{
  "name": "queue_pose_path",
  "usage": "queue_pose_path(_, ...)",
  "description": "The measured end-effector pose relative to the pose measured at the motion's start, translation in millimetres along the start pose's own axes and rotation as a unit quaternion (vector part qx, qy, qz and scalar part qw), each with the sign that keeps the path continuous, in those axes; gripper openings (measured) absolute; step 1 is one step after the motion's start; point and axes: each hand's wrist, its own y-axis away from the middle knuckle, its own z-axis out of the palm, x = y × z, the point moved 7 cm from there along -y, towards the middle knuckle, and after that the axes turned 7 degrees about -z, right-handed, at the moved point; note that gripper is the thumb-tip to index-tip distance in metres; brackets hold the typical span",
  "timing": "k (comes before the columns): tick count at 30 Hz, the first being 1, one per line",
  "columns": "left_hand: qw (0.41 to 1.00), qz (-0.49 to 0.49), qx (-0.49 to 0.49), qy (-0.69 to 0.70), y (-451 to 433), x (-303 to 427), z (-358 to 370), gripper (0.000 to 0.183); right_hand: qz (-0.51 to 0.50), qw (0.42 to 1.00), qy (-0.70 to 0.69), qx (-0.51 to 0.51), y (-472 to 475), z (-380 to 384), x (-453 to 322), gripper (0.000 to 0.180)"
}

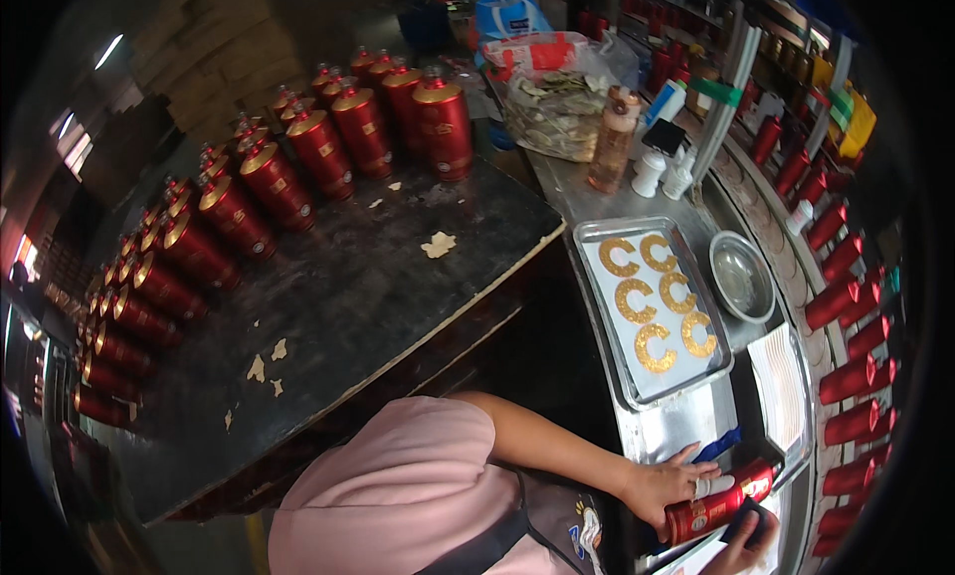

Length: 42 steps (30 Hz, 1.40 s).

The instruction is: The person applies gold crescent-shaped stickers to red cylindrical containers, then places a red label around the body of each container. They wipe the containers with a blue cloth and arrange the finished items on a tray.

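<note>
A glossy red bottle (pixel 716 506) with gold markings lies on its side at the lower right. Its left end and upper side are gripped by my left hand (pixel 664 489), with the thumb at the end. White coverings wrap one or two of that hand's fingers. My right hand (pixel 746 545), partly cut off by the lower edge, holds a dark pad (pixel 752 517) against the bottle's near side. Beside my left fingers a blue cloth (pixel 720 444) lies on the metal bench. Beyond it, a metal tray (pixel 589 239) holds a white sheet with several gold C-shaped pieces (pixel 634 300).
Several red bottles (pixel 324 153) stand along the dark table (pixel 358 276) to the left. A metal bowl (pixel 742 276), a stack of white strips (pixel 780 388) and a drink bottle (pixel 613 138) sit on the bench. More red bottles (pixel 847 377) line a curved conveyor (pixel 817 351) at right.
</note>
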Motion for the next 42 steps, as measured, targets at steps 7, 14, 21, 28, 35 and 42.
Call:
queue_pose_path(7,0.988,0.008,-0.008,-0.154,7.6,2.2,6.3,0.095,-0.101,0.978,0.018,0.180,-44.3,-13.9,-5.1,0.017)
queue_pose_path(14,0.996,-0.001,0.033,-0.078,11.6,1.4,-8.9,0.120,-0.195,0.965,0.136,0.115,55.4,12.4,-49.8,0.028)
queue_pose_path(21,0.995,0.004,0.018,-0.102,2.8,10.8,-15.2,0.113,-0.117,0.980,0.066,0.149,7.4,13.1,-51.8,0.017)
queue_pose_path(28,0.996,0.006,0.011,-0.084,6.7,8.9,-15.8,0.113,-0.057,0.982,0.014,0.180,-7.8,-1.2,-58.5,0.016)
queue_pose_path(35,0.997,0.030,-0.004,-0.069,2.0,6.7,-13.9,0.113,-0.067,0.949,0.186,0.245,-12.8,-10.9,-56.4,0.016)
queue_pose_path(42,0.997,0.017,-0.009,-0.078,5.2,3.8,-12.2,0.113,-0.227,0.967,0.087,0.075,83.5,41.3,-91.6,0.032)
